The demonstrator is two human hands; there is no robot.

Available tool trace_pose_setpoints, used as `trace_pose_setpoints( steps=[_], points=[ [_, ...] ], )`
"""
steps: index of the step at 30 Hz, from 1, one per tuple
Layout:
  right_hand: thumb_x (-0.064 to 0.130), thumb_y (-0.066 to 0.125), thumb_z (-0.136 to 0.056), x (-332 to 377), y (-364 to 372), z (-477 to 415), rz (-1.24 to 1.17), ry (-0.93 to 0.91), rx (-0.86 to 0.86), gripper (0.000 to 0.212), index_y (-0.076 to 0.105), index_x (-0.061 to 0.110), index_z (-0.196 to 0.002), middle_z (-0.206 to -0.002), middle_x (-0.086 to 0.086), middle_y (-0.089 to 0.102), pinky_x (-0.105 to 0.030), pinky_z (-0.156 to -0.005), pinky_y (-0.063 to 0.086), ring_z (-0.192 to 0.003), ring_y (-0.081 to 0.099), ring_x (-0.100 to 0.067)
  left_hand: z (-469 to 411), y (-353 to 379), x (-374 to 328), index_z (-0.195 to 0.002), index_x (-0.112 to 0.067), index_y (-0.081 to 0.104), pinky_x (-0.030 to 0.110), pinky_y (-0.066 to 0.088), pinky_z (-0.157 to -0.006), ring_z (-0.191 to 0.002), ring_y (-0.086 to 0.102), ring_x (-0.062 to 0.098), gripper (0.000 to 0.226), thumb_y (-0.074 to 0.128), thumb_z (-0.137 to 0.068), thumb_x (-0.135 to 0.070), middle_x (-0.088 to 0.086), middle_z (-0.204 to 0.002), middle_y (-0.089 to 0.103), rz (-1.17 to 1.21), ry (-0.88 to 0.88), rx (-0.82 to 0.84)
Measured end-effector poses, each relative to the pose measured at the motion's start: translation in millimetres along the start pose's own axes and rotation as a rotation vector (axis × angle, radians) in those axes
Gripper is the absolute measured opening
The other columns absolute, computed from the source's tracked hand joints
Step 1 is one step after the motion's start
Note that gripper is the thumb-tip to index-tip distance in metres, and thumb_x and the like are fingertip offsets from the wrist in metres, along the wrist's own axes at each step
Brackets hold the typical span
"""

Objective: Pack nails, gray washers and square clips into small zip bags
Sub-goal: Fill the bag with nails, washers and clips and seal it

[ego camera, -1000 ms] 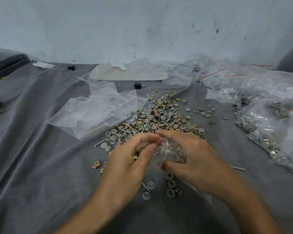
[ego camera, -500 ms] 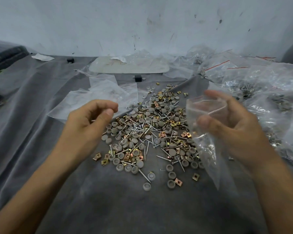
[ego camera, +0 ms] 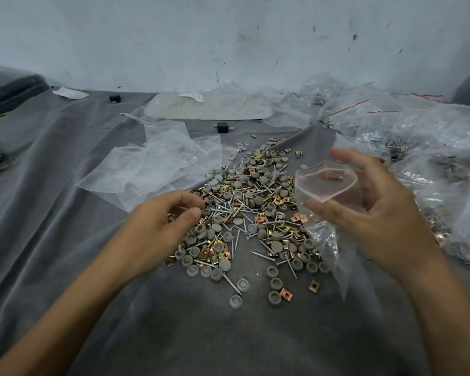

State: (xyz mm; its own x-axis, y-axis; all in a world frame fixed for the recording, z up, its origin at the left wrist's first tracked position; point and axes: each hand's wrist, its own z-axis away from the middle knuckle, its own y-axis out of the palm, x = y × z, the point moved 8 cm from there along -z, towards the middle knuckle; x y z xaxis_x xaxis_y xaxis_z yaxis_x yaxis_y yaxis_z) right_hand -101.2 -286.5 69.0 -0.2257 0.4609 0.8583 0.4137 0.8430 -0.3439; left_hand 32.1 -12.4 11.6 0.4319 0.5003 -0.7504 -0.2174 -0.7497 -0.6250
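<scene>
Small packing workshop, gray cloth-covered bench [ego camera: 65, 185], scuffed white wall [ego camera: 228, 36], heaped filled zip bags [ego camera: 432, 137]

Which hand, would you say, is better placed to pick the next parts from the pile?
Probably the left hand: its fingers reach the pile, seemingly empty, while the right hand holds the open zip bag.

Dim cool flat light, soft shadows, wide-angle edge distortion

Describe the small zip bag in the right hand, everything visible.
The zip bag is thin clear plastic with a red line along its zip edge. The right hand grips it by thumb and fingers, mouth spread open and upward, crumpled body hanging over the right edge of the hardware pile. Nothing clearly inside.
</scene>
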Motion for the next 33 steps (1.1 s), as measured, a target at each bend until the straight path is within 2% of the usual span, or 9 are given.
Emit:
trace_pose_setpoints(
  steps=[4, 7, 10, 14, 20, 24, 26, 29, 33],
  points=[
    [0.057, 0.075, -0.065, -1.3, 0.7, -0.3, 0.325, -0.032, 0.048, 0.071, 0.043, 0.052, -0.128, -0.123, 0.014, 0.069, -0.027, -0.091, 0.048, -0.114, 0.066, -0.005, -0.8, -2.5, 2.8, -0.097, -0.038, 0.070, 0.030, 0.053, -0.077, -0.084, 0.068, -0.002, 0.012, 0.067, -0.095, -0.027, -0.026, -0.090, 0.070, 0.007, -0.024, 0.016],
    [0.050, 0.072, -0.076, -7.0, 11.6, 1.7, 0.493, -0.041, 0.135, 0.050, 0.043, 0.054, -0.116, -0.101, 0.027, 0.062, -0.026, -0.072, 0.046, -0.089, 0.065, -0.010, -0.9, -3.4, 1.2, -0.097, -0.039, 0.069, 0.029, 0.054, -0.080, -0.084, 0.067, -0.003, 0.013, 0.066, -0.095, -0.027, -0.025, -0.091, 0.071, 0.002, -0.027, 0.020],
    [0.049, 0.069, -0.076, -11.4, 20.3, 2.7, 0.571, -0.056, 0.192, 0.034, 0.052, 0.044, -0.104, -0.098, 0.029, 0.054, -0.024, -0.068, 0.041, -0.087, 0.056, -0.004, -0.9, -4.6, 1.3, -0.101, -0.036, 0.071, 0.036, 0.055, -0.086, -0.089, 0.067, 0.002, 0.011, 0.066, -0.094, -0.030, -0.016, -0.091, 0.072, -0.012, -0.041, 0.030],
    [0.070, 0.066, -0.067, -14.2, 16.8, 3.1, 0.673, -0.047, 0.199, 0.049, 0.056, 0.040, -0.104, -0.119, 0.022, 0.048, -0.030, -0.089, 0.032, -0.113, 0.041, -0.006, -0.1, -5.1, 2.4, -0.105, -0.034, 0.071, 0.034, 0.054, -0.087, -0.091, 0.064, -0.002, 0.014, 0.064, -0.094, -0.036, -0.017, -0.094, 0.070, -0.084, -0.057, 0.053],
    [0.074, 0.063, -0.064, -12.2, 14.5, 3.6, 0.648, -0.023, 0.158, 0.054, 0.054, 0.041, -0.106, -0.111, 0.020, 0.051, -0.029, -0.082, 0.035, -0.105, 0.045, -0.005, 1.8, 2.6, 1.2, -0.106, -0.038, 0.066, 0.017, 0.040, -0.070, -0.082, 0.056, -0.006, 0.012, 0.065, -0.095, -0.035, -0.021, -0.095, 0.065, -0.289, -0.016, 0.079],
    [0.084, 0.061, -0.057, -10.8, 18.8, 5.5, 0.574, -0.028, 0.165, 0.063, 0.052, 0.046, -0.107, -0.100, 0.031, 0.050, -0.016, -0.071, 0.035, -0.086, 0.049, 0.005, 4.3, 16.1, 0.7, -0.124, -0.034, 0.063, 0.028, 0.044, -0.082, -0.094, 0.053, 0.001, 0.033, 0.066, -0.093, -0.043, -0.013, -0.108, 0.060, -0.482, 0.026, 0.113],
    [0.091, 0.059, -0.057, -12.8, 18.7, 7.0, 0.520, -0.016, 0.162, 0.068, 0.051, 0.048, -0.110, -0.096, 0.031, 0.051, -0.016, -0.065, 0.036, -0.084, 0.052, 0.015, 5.2, 21.4, 0.5, -0.123, -0.033, 0.064, 0.034, 0.047, -0.090, -0.106, 0.057, 0.010, 0.035, 0.063, -0.093, -0.049, -0.012, -0.114, 0.061, -0.520, 0.027, 0.120],
    [0.095, 0.053, -0.063, -13.9, 18.4, 8.3, 0.474, -0.022, 0.145, 0.065, 0.049, 0.052, -0.111, -0.089, 0.029, 0.050, -0.015, -0.058, 0.036, -0.078, 0.051, 0.023, 4.9, 22.5, -2.5, -0.116, -0.031, 0.068, 0.034, 0.049, -0.086, -0.103, 0.059, 0.010, 0.032, 0.063, -0.092, -0.052, -0.014, -0.111, 0.064, -0.524, 0.042, 0.087],
    [0.080, 0.062, -0.068, -13.3, 17.2, 6.8, 0.421, -0.034, 0.107, 0.042, 0.050, 0.060, -0.104, -0.089, 0.023, 0.058, -0.014, -0.056, 0.044, -0.080, 0.058, 0.009, 4.0, 19.5, -7.1, -0.115, -0.032, 0.071, 0.035, 0.051, -0.085, -0.105, 0.063, 0.014, 0.026, 0.063, -0.094, -0.044, -0.013, -0.112, 0.068, -0.558, 0.051, 0.073]
  ],
)
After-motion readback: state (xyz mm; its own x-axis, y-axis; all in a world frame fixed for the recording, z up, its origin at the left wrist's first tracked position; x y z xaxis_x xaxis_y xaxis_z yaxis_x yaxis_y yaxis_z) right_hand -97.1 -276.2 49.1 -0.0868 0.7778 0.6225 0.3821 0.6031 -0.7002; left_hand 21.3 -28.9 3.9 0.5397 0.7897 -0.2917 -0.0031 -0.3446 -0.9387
